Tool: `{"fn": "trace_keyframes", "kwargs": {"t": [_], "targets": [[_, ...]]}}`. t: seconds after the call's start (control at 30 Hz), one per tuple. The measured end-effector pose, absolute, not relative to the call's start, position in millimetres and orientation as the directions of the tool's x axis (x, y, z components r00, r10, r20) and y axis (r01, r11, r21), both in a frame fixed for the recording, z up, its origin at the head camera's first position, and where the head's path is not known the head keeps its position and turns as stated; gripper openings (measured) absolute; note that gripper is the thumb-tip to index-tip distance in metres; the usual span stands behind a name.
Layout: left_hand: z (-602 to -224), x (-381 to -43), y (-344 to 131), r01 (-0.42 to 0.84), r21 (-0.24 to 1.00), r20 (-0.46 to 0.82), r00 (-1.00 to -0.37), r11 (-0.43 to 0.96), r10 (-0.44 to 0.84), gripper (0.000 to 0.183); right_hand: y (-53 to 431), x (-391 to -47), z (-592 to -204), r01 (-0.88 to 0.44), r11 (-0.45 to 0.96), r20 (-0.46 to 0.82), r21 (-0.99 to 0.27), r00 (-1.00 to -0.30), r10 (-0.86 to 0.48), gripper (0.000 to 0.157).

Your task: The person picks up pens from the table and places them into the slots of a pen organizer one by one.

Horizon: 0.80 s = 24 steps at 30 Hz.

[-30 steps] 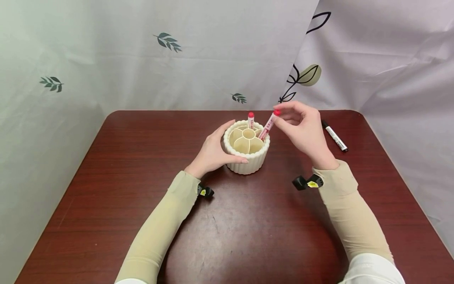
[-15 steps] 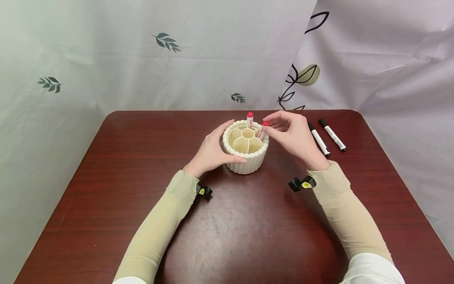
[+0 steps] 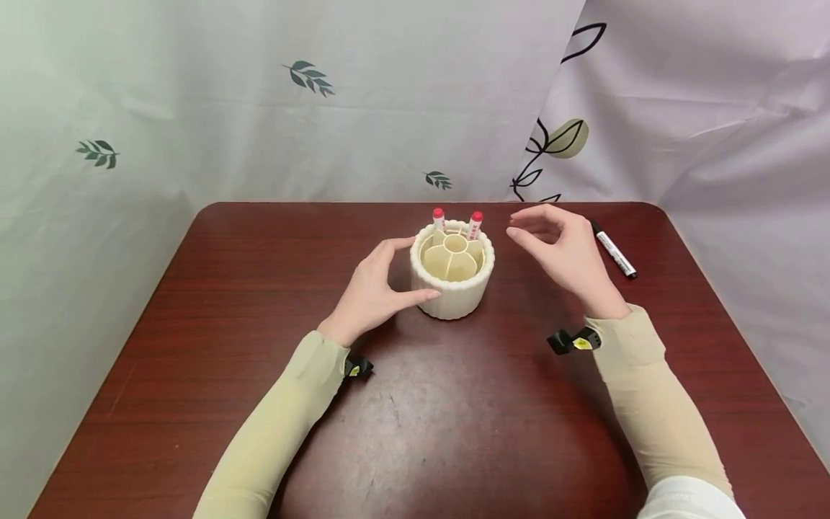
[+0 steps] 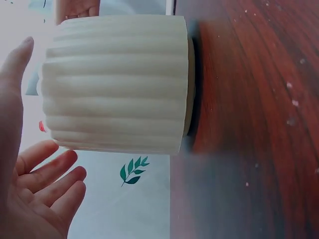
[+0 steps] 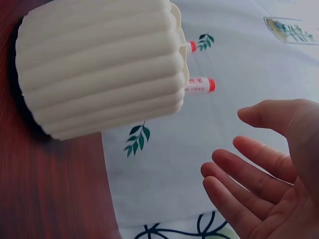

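A cream, ribbed pen holder with petal-shaped compartments stands upright at the table's middle. Two red-capped markers, a left one and a right one, stand in its rear compartments; their caps also poke past the rim in the right wrist view. My left hand curves loosely about the holder's left side, thumb in front, with a fingertip right at the rim. To the right of the holder, my right hand hangs with relaxed fingers apart from the markers, nothing in its grasp.
A black-capped white marker lies on the dark red wooden table, just beyond my right hand. White patterned cloth hangs behind the table's far edge.
The right hand lowered a red-capped marker into the holder, let go and drew back right. The holder has turned, shifting the markers leftward. My left hand has loosened and slid back left.
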<state>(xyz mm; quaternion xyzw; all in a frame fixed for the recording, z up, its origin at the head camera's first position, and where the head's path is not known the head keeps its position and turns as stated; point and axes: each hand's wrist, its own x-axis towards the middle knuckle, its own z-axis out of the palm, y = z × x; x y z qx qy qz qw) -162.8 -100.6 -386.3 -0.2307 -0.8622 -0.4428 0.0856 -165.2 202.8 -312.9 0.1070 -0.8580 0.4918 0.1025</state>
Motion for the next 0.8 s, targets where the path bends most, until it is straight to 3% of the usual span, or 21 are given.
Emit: {"fn": "trace_keyframes", "kwargs": {"t": [0.23,0.57,0.8], "targets": [[-388,-163,-99,0.557,0.684,0.463,-0.831,0.472,0.309,0.073,225,-170,-330,-0.246,0.514,0.262,-0.822,-0.964,-0.042,0.027],[-388,-176,-81,0.486,0.741,0.378,-0.873,0.464,0.309,0.112,246,-170,-338,-0.266,0.525,0.312,-0.808,-0.95,-0.001,0.027],[-389,-185,-74,0.429,0.783,0.309,-0.897,0.451,0.318,0.117,253,-167,-337,-0.262,0.544,0.322,-0.797,-0.947,0.015,0.026]]}}
